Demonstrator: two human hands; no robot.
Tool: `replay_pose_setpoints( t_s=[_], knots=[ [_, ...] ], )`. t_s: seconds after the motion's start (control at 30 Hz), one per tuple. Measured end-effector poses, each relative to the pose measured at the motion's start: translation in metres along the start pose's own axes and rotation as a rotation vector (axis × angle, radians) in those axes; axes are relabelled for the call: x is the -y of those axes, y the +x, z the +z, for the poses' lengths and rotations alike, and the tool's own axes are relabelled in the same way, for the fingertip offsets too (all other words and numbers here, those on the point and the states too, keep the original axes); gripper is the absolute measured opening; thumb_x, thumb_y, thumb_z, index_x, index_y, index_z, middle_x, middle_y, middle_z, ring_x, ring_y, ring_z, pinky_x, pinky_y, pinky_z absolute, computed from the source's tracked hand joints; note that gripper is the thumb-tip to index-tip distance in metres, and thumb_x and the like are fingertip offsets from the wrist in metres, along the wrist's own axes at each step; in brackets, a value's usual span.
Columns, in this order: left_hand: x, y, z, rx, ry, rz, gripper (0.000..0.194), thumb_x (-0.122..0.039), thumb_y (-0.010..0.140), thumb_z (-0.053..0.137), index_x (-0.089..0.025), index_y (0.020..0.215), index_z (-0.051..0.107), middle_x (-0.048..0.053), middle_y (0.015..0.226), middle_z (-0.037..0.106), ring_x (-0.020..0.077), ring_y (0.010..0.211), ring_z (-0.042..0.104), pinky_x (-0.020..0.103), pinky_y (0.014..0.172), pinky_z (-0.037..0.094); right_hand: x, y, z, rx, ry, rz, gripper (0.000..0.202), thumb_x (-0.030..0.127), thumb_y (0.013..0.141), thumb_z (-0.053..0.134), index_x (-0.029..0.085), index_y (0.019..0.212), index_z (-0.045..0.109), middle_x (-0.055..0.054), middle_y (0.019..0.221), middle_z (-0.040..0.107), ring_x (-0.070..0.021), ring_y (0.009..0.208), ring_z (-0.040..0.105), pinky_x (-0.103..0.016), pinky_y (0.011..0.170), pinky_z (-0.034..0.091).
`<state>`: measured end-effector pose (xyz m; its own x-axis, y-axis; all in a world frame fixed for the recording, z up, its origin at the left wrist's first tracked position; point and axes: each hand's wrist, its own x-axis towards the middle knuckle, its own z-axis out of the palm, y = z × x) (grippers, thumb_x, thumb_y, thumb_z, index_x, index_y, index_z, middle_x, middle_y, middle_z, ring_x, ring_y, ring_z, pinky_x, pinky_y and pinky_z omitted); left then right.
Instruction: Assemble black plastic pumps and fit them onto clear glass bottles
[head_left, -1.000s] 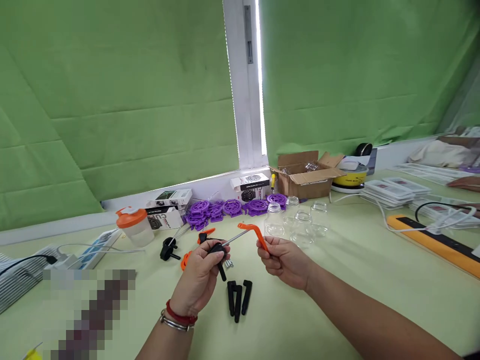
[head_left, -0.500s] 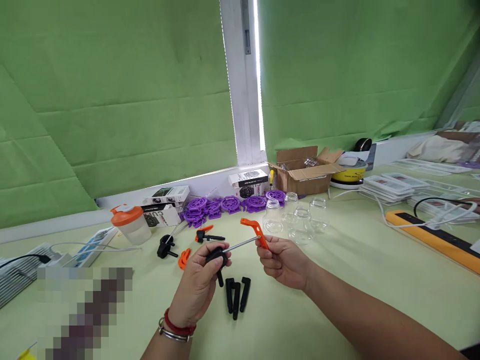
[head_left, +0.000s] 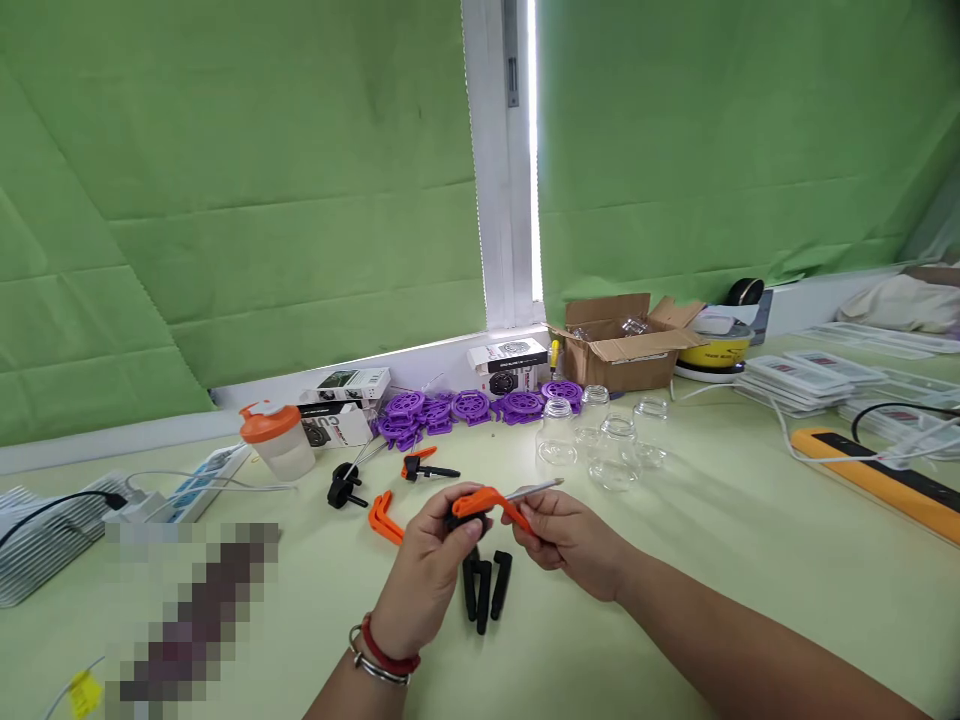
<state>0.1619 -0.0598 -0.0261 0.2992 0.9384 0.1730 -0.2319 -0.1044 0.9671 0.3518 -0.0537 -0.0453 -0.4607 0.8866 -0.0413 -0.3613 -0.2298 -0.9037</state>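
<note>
My left hand (head_left: 431, 570) is closed around a black knob-like part (head_left: 471, 521) with a thin metal rod (head_left: 536, 489) pointing right. My right hand (head_left: 574, 540) pinches the lower end of a bent orange piece (head_left: 495, 500). The orange piece's other end lies over the black part at my left fingertips. Several black handles (head_left: 483, 595) rest on the table just below my hands. To the left are more orange pieces (head_left: 385, 518), a black part with rods (head_left: 345, 486) and a black-and-orange part (head_left: 420, 467).
Purple discs (head_left: 472, 406) and printed boxes (head_left: 345, 424) line the back. Clear glass jars (head_left: 618, 452) stand right of centre, before an open carton (head_left: 619, 362). An orange-lidded cup (head_left: 277, 440) and a power strip (head_left: 210, 482) are left; an orange-and-black bar (head_left: 877, 475) is right.
The orange piece has moved left along the rod, from its far end to the black part. My hands are closer together. The view has shifted slightly left.
</note>
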Motion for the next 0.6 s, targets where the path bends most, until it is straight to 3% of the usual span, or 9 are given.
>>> replay_pose_setpoints(
  t_s=[0.1, 0.33, 0.43, 0.6],
  knots=[
    [0.004, -0.004, 0.004, 0.064, 0.088, 0.01, 0.032, -0.025, 0.081, 0.064, -0.021, 0.112, 0.061, 0.006, 0.101, 0.064, 0.018, 0.093, 0.056, 0.029, 0.086, 0.044, -0.002, -0.002, 0.005, -0.039, -0.075, -0.01, 0.033, 0.046, 0.075, 0.068, 0.016, 0.084, 0.058, 0.003, 0.061, 0.045, -0.0057, 0.051, 0.031, -0.021, 0.05, 0.018],
    [-0.003, -0.007, 0.0, 0.045, 0.084, 0.087, 0.036, -0.022, 0.077, 0.068, -0.023, 0.112, 0.06, 0.008, 0.111, 0.062, 0.0191, 0.097, 0.056, 0.03, 0.087, 0.044, 0.001, 0.001, -0.002, -0.13, -0.194, -0.156, 0.035, 0.052, 0.075, 0.066, 0.018, 0.084, 0.062, 0.001, 0.069, 0.046, -0.0092, 0.06, 0.037, -0.023, 0.053, 0.025],
    [-0.005, -0.008, 0.002, 0.068, 0.041, 0.119, 0.039, -0.018, 0.075, 0.069, -0.023, 0.112, 0.059, 0.009, 0.117, 0.06, 0.0226, 0.108, 0.054, 0.033, 0.092, 0.043, -0.001, 0.0, -0.005, -0.117, -0.27, -0.18, 0.032, 0.051, 0.078, 0.063, 0.019, 0.085, 0.063, 0.0, 0.072, 0.047, -0.0107, 0.062, 0.039, -0.025, 0.057, 0.029],
    [-0.001, -0.011, 0.003, 0.138, 0.104, 0.118, 0.047, -0.016, 0.076, 0.067, -0.026, 0.12, 0.054, 0.009, 0.123, 0.057, 0.0227, 0.107, 0.054, 0.035, 0.091, 0.043, -0.003, -0.001, -0.006, -0.072, -0.425, -0.226, 0.026, 0.046, 0.081, 0.059, 0.02, 0.083, 0.065, -0.002, 0.079, 0.052, -0.0132, 0.069, 0.042, -0.028, 0.064, 0.036]
  ],
)
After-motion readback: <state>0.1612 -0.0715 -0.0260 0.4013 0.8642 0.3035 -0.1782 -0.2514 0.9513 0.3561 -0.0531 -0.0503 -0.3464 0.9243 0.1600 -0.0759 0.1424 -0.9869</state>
